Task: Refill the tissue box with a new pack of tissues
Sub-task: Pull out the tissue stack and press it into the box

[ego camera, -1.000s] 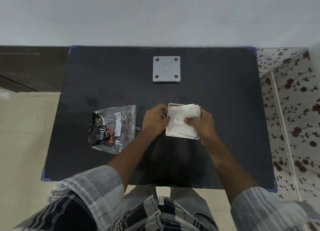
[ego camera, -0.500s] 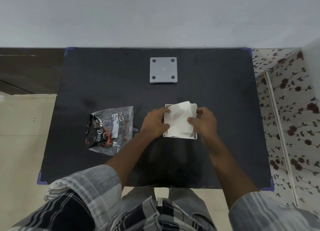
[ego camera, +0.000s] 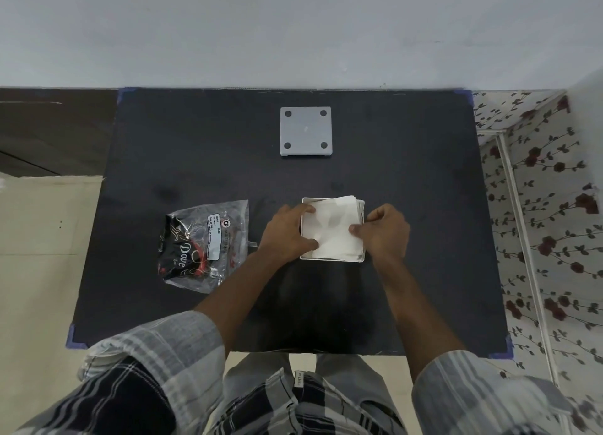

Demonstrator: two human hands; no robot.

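A white square tissue box (ego camera: pixel 332 259) sits open-topped on the black table (ego camera: pixel 424 206), with a stack of white tissues (ego camera: pixel 329 229) lying in it and sticking out a little at the far right corner. My left hand (ego camera: pixel 287 234) is against the box's left wall, its fingertips resting on the stack's left edge. My right hand (ego camera: pixel 381 232) pinches the right edge of the tissues between thumb and fingers. A flat grey square lid (ego camera: pixel 305 131) with four dark round feet lies apart at the far middle of the table.
A crumpled clear and black plastic wrapper (ego camera: pixel 204 245) printed "Dove" lies left of my left hand. Blue tape marks the table corners. A floral cloth (ego camera: pixel 548 238) hangs at the right, and a pale floor shows at the left.
My right hand slid from the middle of the stack to its right edge. The tissues lie flatter in the box. My left hand stayed at the box's left side.
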